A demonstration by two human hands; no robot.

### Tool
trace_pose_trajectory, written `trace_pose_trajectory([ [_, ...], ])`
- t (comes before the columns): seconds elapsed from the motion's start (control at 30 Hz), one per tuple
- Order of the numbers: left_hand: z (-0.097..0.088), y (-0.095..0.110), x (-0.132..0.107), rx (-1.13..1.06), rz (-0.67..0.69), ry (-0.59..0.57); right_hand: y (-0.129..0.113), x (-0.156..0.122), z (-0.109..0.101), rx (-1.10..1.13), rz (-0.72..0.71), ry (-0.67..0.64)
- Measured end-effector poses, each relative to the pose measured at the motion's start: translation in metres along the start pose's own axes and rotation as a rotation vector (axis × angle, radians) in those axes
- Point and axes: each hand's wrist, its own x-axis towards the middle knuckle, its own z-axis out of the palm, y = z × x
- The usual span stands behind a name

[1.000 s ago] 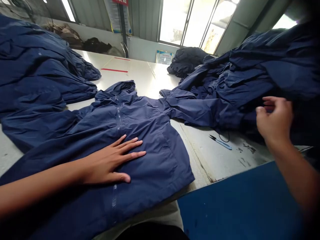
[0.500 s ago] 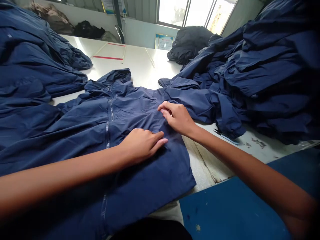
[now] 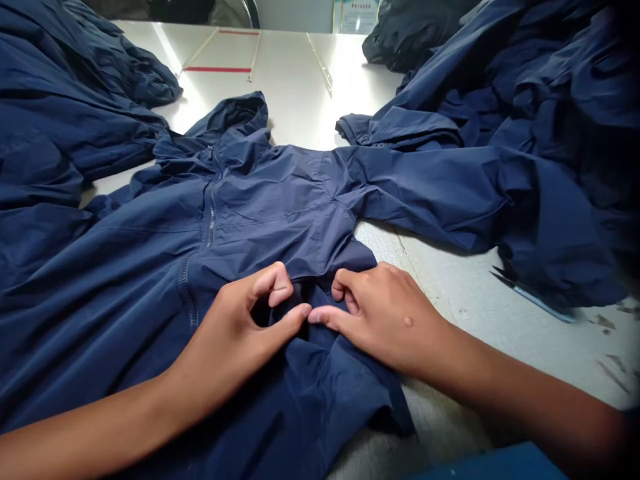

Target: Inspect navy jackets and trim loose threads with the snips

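A navy hooded jacket (image 3: 260, 207) lies front up on the white table (image 3: 295, 87), its zip running down the middle and its hood towards the far side. My left hand (image 3: 240, 333) and my right hand (image 3: 385, 317) meet on the jacket's right front panel near the side seam. Both hands have their fingers curled and pinch a fold of the navy fabric, fingertips almost touching. The jacket's right sleeve (image 3: 430, 193) stretches out to the right.
Heaps of navy jackets lie at the left (image 3: 55, 127) and the right (image 3: 545, 87). Small blue-handled snips (image 3: 530, 293) lie on the table under the right heap's edge. Red tape lines (image 3: 217, 69) mark the far tabletop. A dark bundle (image 3: 405, 27) sits at the back.
My head has leaned in closer. My right hand came back from the right heap to the jacket front. Both hands slid down the panel and now pinch a fold together.
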Motion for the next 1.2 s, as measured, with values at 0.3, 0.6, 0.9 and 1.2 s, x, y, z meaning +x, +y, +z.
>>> trace_pose_trajectory([
  [0.3, 0.008, -0.008, -0.005, 0.001, 0.214, 0.023, -0.010, -0.009, 0.012, -0.058, -0.176, -0.122],
  [0.6, -0.001, -0.019, 0.031, 0.342, 0.697, 0.116, -0.004, 0.007, 0.007, 0.617, 0.042, 0.073],
  [0.9, -0.019, 0.003, 0.032, 0.429, 0.464, 0.078, 0.004, 0.017, -0.002, 1.380, 0.236, 0.126],
  [1.2, -0.019, 0.036, 0.006, -0.428, -0.288, -0.043, -0.011, 0.005, 0.003, 1.322, 0.056, -0.027],
])
